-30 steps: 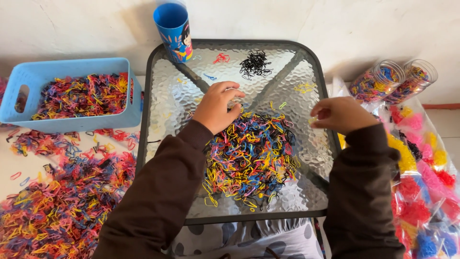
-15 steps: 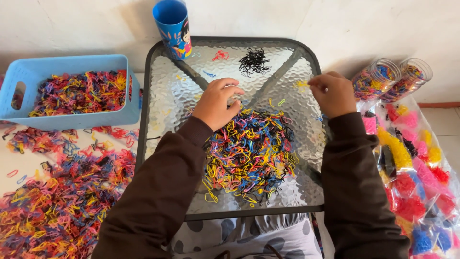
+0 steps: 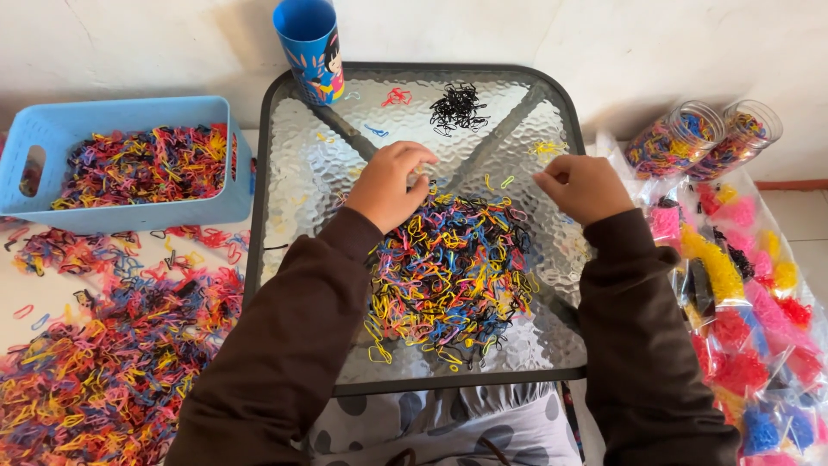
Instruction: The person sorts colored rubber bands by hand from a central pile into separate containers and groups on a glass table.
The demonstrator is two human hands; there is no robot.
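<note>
A heap of small mixed-colour elastic bands (image 3: 448, 276) lies in the middle of a square glass-topped table (image 3: 293, 173). My left hand (image 3: 392, 183) rests curled at the heap's upper left edge, fingertips down on the bands; whether it holds any is hidden. My right hand (image 3: 585, 185) hovers at the heap's upper right with finger and thumb pinched together, nothing visible between them. Small sorted groups lie further back: black bands (image 3: 457, 108), yellow bands (image 3: 548, 148), a few red bands (image 3: 397, 95) and blue bands (image 3: 375, 131).
A blue cup (image 3: 310, 43) stands at the table's far left corner. Left of the table are a light blue basket (image 3: 129, 205) of mixed bands and a loose spread of bands (image 3: 95, 362). On the right are two clear jars (image 3: 681, 138) and bagged sorted bands (image 3: 733, 285).
My right hand went up to the yellow group and has come back down toward the heap. My left hand has stayed almost still.
</note>
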